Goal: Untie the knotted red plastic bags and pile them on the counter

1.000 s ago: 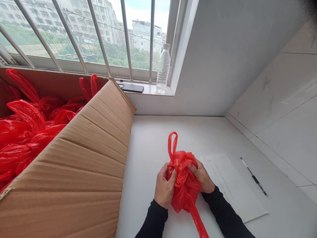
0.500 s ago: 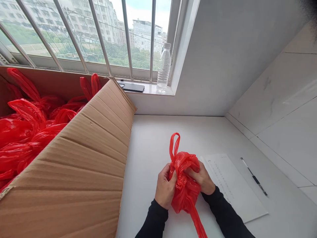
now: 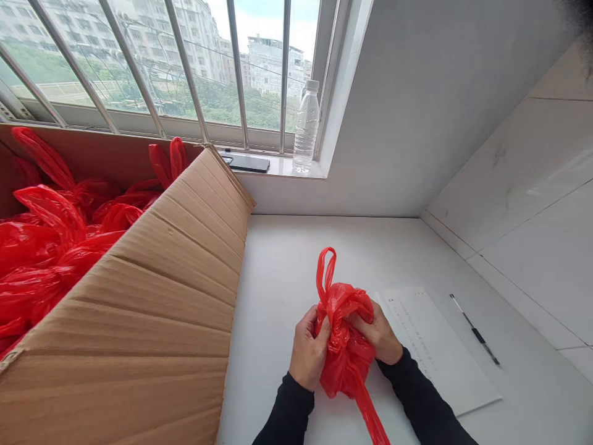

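A crumpled red plastic bag (image 3: 348, 346) rests on the white table (image 3: 278, 278) in front of me. My left hand (image 3: 308, 351) is closed on its left side, and my right hand (image 3: 378, 334) pinches its top right. One bag handle loops upward above my hands, and another strip of the bag trails down toward me between my black sleeves.
A large open cardboard box (image 3: 152, 315) at the left holds several red bags (image 3: 50, 235). A printed paper sheet (image 3: 435, 346) and a pen (image 3: 473, 329) lie to the right. On the windowsill stand a water bottle (image 3: 307, 127) and a dark phone (image 3: 248, 162).
My fingers have shifted slightly on the bag and its upper bunch has been drawn a little tighter. Nothing else has moved.
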Tool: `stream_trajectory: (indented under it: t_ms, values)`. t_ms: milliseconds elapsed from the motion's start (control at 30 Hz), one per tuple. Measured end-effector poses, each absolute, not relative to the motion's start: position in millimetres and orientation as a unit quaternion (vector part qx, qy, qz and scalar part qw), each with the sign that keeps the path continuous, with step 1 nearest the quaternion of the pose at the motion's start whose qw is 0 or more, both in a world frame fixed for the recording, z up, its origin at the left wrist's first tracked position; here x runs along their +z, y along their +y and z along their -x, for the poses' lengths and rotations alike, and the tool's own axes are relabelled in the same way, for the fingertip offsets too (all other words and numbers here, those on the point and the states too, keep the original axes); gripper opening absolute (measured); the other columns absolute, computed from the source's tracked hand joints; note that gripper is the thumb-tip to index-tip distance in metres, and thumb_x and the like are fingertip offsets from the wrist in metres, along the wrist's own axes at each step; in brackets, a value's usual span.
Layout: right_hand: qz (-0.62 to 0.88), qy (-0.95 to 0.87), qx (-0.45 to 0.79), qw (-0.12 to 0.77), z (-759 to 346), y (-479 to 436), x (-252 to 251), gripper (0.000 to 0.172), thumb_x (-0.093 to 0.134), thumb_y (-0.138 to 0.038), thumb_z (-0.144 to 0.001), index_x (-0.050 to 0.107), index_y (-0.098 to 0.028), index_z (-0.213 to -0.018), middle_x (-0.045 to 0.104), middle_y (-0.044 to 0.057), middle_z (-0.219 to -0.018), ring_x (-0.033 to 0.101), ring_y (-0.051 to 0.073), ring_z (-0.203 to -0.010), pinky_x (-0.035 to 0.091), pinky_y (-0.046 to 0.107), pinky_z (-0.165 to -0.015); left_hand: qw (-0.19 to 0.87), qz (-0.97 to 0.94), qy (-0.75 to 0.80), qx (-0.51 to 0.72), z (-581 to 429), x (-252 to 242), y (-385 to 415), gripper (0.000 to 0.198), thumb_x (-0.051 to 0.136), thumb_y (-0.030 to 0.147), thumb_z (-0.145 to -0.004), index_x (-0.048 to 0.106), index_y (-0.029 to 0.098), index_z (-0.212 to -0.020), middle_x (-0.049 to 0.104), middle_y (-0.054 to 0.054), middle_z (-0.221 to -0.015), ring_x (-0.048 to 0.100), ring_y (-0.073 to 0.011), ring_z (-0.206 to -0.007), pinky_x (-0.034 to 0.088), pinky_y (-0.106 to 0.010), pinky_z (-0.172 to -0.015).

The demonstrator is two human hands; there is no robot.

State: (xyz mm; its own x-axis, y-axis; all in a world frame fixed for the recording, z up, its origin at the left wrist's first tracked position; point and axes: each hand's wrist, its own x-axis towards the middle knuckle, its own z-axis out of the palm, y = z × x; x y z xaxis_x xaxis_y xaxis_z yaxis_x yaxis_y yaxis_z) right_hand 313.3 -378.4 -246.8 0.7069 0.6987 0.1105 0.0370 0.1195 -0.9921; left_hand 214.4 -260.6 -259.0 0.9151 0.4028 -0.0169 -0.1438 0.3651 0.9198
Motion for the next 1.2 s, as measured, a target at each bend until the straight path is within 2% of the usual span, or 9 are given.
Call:
stream_trajectory:
  t_ms: [267,800,967,1100,1200]
  values:
    - [0.629,-0.295,0.229,0.682,-313.9,-380.7,-251.1,0.018,0.064,-0.039,-0.088,0.067,-0.022,-0.092,0.065,0.005,-0.088,0.058,0.022,-0.078,0.048,0.033,-0.071,0.820,-0.535,0.117,0.168,-214.2,-262.1,-260.1,0.024,0.057,0.039,-0.091,0.066,0.018,-0.101,0.066,-0.004,-0.092,0.053,-0.0169,-0.082,0.043,-0.027,-0.079]
    - [0.592,-0.279,0.248,0.715,-310.4,-377.8,-248.5,0.013,0.062,-0.035,-0.090,0.061,-0.023,-0.091,0.058,0.001,-0.082,0.052,0.017,-0.073,0.044,0.030,-0.070,0.824,-0.526,0.126,0.167,-215.9,-264.7,-259.9,0.027,0.058,0.039,-0.091,0.067,0.017,-0.103,0.064,-0.003,-0.087,0.051,-0.0151,-0.077,0.043,-0.027,-0.074]
    - [0.591,-0.260,0.258,0.719,-312.7,-377.7,-254.1,0.016,0.062,-0.039,-0.090,0.063,-0.024,-0.094,0.062,0.004,-0.087,0.057,0.020,-0.079,0.047,0.032,-0.073,0.826,-0.521,0.130,0.169,-216.5,-264.2,-260.7,0.028,0.057,0.039,-0.091,0.067,0.018,-0.106,0.065,-0.004,-0.089,0.052,-0.0148,-0.077,0.044,-0.026,-0.073]
    - [0.601,-0.263,0.273,0.703,-314.1,-377.9,-254.4,0.023,0.061,-0.042,-0.090,0.065,-0.023,-0.103,0.066,0.008,-0.096,0.061,0.024,-0.089,0.049,0.036,-0.079,0.829,-0.515,0.126,0.175,-216.8,-262.7,-260.5,0.027,0.056,0.040,-0.092,0.067,0.019,-0.106,0.066,-0.004,-0.094,0.053,-0.0152,-0.082,0.044,-0.027,-0.078]
    - [0.592,-0.273,0.290,0.700,-313.9,-377.4,-251.3,0.023,0.061,-0.041,-0.090,0.066,-0.023,-0.103,0.067,0.008,-0.096,0.062,0.024,-0.087,0.049,0.036,-0.079,0.826,-0.519,0.125,0.178,-216.8,-262.5,-260.3,0.027,0.057,0.039,-0.091,0.067,0.019,-0.107,0.067,-0.004,-0.095,0.053,-0.0150,-0.083,0.044,-0.026,-0.079]
